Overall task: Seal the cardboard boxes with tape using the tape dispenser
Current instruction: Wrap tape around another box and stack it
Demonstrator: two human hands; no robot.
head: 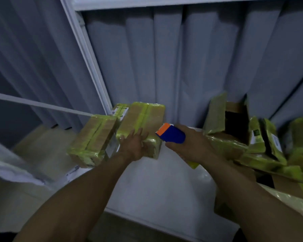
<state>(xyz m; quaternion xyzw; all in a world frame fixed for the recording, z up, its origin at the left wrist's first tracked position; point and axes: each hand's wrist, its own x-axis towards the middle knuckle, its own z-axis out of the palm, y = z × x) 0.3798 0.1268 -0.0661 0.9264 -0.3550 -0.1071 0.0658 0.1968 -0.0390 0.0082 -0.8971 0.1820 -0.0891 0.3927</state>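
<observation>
Looking partway done: your left hand [135, 145] rests flat-fingered on a yellow-taped brown cardboard box [143, 117], right hand [192, 145] grips the blue-and-orange tape dispenser [171, 135] beside it; open-flapped cardboard boxes [217, 110] at right look unsealed.

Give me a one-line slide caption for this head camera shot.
Box sealing: left hand rests on a taped box while the right hand grips a blue tape dispenser beside it.

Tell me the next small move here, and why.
Probably shift the left hand off the taped box toward the open box on the right: the taped box already carries tape along its seam, the other's flaps stand open, and the right hand grips the tape dispenser.
</observation>
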